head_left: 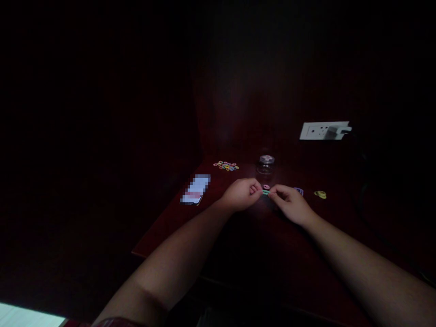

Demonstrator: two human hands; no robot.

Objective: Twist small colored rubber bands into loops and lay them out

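A small green band (265, 192) is stretched between my two hands above the dark red table. My left hand (242, 194) pinches its left end, and my right hand (289, 202) pinches the right end. Just beyond the green band lies a pink band (266, 186). Purple bands (299, 191) show behind my right hand, partly hidden by it. Farther right is a small group of yellow bands (320, 195). A clear jar with a lid (266, 163) stands behind my hands.
Several mixed coloured bands (226, 166) lie at the table's back left. A phone with a lit screen (195, 189) rests near the left edge of the table (150, 240). On the back wall is a white socket (315, 131) with a plug and dark cable.
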